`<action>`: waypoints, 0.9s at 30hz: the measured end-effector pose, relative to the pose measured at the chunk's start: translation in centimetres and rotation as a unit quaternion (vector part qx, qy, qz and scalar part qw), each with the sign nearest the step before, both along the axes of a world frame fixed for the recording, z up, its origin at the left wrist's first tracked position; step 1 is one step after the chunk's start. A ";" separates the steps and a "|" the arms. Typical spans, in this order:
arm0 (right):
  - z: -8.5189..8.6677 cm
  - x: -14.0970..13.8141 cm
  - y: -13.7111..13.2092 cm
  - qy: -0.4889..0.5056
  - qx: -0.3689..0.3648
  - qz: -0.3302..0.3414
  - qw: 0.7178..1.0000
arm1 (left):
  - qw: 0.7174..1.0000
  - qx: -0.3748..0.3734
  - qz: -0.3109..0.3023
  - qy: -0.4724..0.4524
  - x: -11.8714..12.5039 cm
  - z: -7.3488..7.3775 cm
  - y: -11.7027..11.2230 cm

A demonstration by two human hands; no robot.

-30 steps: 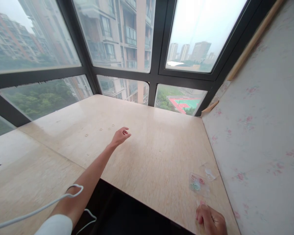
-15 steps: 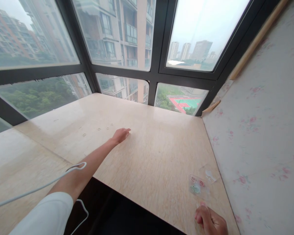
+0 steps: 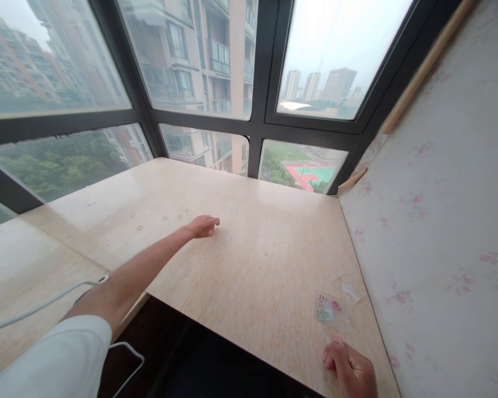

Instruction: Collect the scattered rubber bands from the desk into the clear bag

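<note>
Reaching far over the tabletop, my left hand (image 3: 205,226) is closed with its fingertips low at the surface. What its fingers hold, if anything, is hidden. Just left of it several small thin rings lie in a loose row, the nearest-left ring (image 3: 140,228) and another ring (image 3: 165,218) among them. My right hand (image 3: 351,367) is curled into a fist near the front right of the table, its contents out of sight. Beyond the fist sits a small clear plastic box (image 3: 331,308) holding red and green rings, with its clear lid (image 3: 348,289) alongside.
The pale marbled tabletop (image 3: 249,265) ends at a front edge above a dark gap. A white cable (image 3: 45,304) runs by my left arm. Dark-framed windows (image 3: 259,127) border the back, and a flowered wall (image 3: 431,221) stands at the right.
The view has shifted slightly. My left hand stays at nearly the same spot, its fingers slightly changed in pose. The cable has slid back along my left forearm. My right fist looks the same.
</note>
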State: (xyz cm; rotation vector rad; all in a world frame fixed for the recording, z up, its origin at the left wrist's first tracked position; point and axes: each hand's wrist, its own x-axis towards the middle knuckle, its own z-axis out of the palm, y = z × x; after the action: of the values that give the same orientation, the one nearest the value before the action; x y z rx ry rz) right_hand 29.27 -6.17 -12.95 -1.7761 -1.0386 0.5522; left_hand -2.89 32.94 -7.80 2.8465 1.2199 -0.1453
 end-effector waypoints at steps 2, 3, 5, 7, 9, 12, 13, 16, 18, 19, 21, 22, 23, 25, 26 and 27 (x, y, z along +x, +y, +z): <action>0.0 0.2 0.0 -0.010 -0.005 0.009 1.000 | 0.999 -0.004 0.005 -0.036 0.6 0.1 -0.4; 0.0 0.3 -0.1 -0.014 -0.009 0.012 1.000 | 0.998 -0.004 0.005 -0.062 1.0 0.1 -0.7; -0.2 0.5 0.0 -0.017 -0.013 0.013 1.000 | 0.994 -0.007 -0.008 -0.113 2.3 0.2 -1.2; -0.5 0.5 0.0 -0.015 -0.011 0.012 1.000 | 0.987 -0.021 -0.039 -0.157 4.0 0.3 -1.9; -0.6 0.5 0.1 -0.014 -0.006 0.010 1.000 | 0.978 -0.036 -0.075 -0.192 6.0 0.5 -2.8; -0.4 0.4 0.2 -0.018 -0.001 0.015 1.000 | 0.962 -0.059 -0.136 -0.229 9.5 1.0 -4.8; -0.3 0.3 0.3 -0.021 0.001 0.020 1.000 | 0.956 -0.072 -0.154 -0.240 10.8 1.1 -5.6; 0.4 0.1 0.4 -0.027 0.012 0.031 0.999 | 0.934 -0.132 -0.168 -0.287 14.5 1.1 -8.7; 0.9 -0.1 0.4 -0.022 0.019 0.035 0.999 | 0.915 -0.184 -0.159 -0.323 16.9 1.0 -11.0; 1.1 -0.1 0.4 -0.017 0.022 0.036 0.999 | 0.904 -0.210 -0.159 -0.337 18.0 0.9 -12.1; 1.4 -0.2 0.4 -0.008 0.027 0.034 0.999 | 0.883 -0.253 -0.171 -0.357 20.1 0.8 -14.5; 1.5 -0.2 0.4 -0.005 0.031 0.034 0.999 | 0.874 -0.268 -0.181 -0.363 21.0 0.8 -15.6; 1.5 -0.3 0.4 -0.004 0.035 0.032 0.999 | 0.866 -0.280 -0.191 -0.368 21.8 0.9 -16.6; 1.4 -0.3 0.4 -0.004 0.043 0.027 0.999 | 0.855 -0.293 -0.212 -0.371 23.2 1.1 -18.3; 1.4 -0.3 0.4 -0.004 0.048 0.025 0.999 | 0.853 -0.292 -0.223 -0.370 23.8 1.2 -19.0; 1.2 -0.3 0.4 -0.003 0.052 0.023 0.998 | 0.853 -0.288 -0.234 -0.366 24.3 1.3 -19.6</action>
State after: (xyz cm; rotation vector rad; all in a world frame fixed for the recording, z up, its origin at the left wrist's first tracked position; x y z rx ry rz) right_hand 29.00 -5.80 -11.70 -1.6682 -1.0941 0.5128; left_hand 21.38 13.34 -6.48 2.2273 0.2511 0.4466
